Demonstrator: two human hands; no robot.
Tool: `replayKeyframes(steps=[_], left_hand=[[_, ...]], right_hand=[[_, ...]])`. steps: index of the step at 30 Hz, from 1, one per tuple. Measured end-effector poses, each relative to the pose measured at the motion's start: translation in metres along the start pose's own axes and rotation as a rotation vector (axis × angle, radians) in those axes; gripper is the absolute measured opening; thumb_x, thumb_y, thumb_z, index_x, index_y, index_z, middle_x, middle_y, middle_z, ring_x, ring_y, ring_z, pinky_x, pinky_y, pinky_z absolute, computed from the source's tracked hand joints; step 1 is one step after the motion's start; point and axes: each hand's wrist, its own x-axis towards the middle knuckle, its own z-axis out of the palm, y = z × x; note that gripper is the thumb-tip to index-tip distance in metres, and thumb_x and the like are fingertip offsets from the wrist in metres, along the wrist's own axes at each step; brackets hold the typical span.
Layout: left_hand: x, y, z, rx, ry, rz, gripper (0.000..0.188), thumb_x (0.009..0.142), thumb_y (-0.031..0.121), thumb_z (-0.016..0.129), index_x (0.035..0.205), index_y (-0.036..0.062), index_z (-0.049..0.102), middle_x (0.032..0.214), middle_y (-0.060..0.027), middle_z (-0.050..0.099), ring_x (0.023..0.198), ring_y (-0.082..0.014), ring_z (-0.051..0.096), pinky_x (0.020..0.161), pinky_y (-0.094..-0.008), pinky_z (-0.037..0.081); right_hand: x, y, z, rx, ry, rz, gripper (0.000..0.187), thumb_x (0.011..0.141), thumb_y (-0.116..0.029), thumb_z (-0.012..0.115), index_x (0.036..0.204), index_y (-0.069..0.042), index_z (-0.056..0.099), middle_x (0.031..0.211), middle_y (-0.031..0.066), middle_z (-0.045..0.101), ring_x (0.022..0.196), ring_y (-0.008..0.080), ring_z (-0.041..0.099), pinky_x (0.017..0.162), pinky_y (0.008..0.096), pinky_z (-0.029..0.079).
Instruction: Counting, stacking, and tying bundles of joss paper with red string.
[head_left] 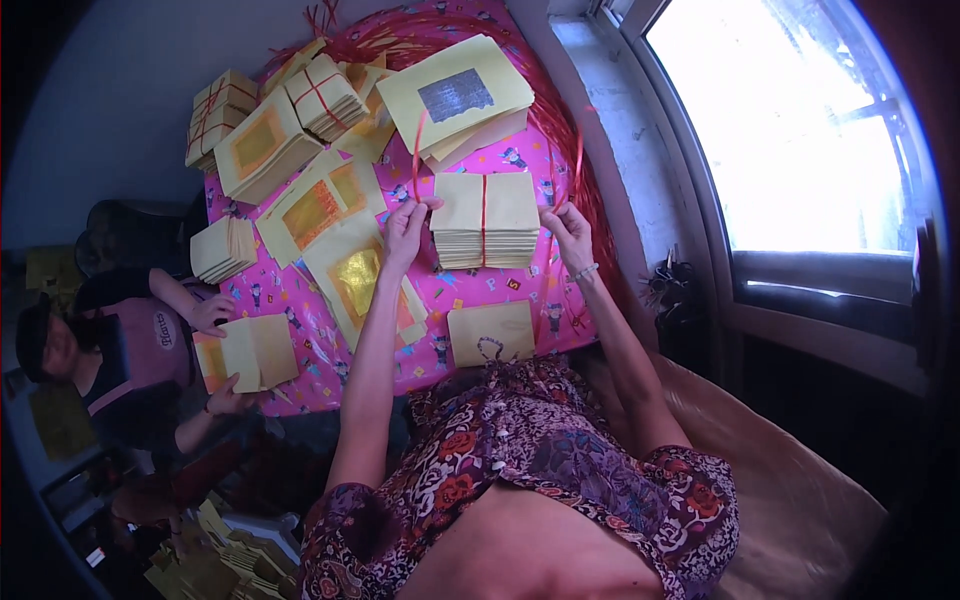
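A stack of folded yellow paper [458,205] lies in front of me, with one red strip [485,215] running over its top and down its near side. Pinched in my left hand [404,232], just left of the stack, is a red ribbon [418,150] whose loose end stands up. To the right of the stack, my right hand [572,240] has its fingers closed on another length of red ribbon [578,155]. Whether these two lengths join beneath the stack is hidden. Nearer my body lies a folded yellow sheet [490,332].
Large yellow sheets with a silver patch [455,95] are piled behind the stack. Tied paper bundles [325,97] and loose sheets with gold patches [315,212] cover the left. Red ribbons [590,190] trail along the right edge. A co-worker's hand [212,315] handles paper at left.
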Motion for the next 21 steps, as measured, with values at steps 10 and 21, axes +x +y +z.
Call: replayKeyframes(steps=[10, 21], left_hand=[[-0.042, 0.005, 0.001, 0.352, -0.017, -0.026, 0.02, 0.092, 0.011, 0.047, 0.098, 0.0012, 0.063, 0.092, -0.0079, 0.066, 0.082, -0.0152, 0.06, 0.079, -0.0279, 0.045], [-0.041, 0.034, 0.049, 0.882, -0.022, 0.295, 0.017, 0.086, 0.014, 0.051, 0.095, 0.0085, 0.065, 0.078, -0.0058, 0.064, 0.081, -0.0251, 0.053, 0.075, -0.0359, 0.037]], right_hand=[[-0.017, 0.012, -0.007, -0.188, -0.078, 0.102, 0.009, 0.087, -0.006, 0.059, 0.082, 0.0, 0.054, 0.087, 0.0058, 0.065, 0.081, 0.0061, 0.056, 0.072, 0.0207, 0.046], [-0.019, -0.054, 0.011, -0.607, -0.056, -0.18, 0.009, 0.08, -0.007, 0.066, 0.083, 0.0, 0.062, 0.08, 0.0057, 0.063, 0.072, 0.0105, 0.06, 0.064, 0.0245, 0.049]])
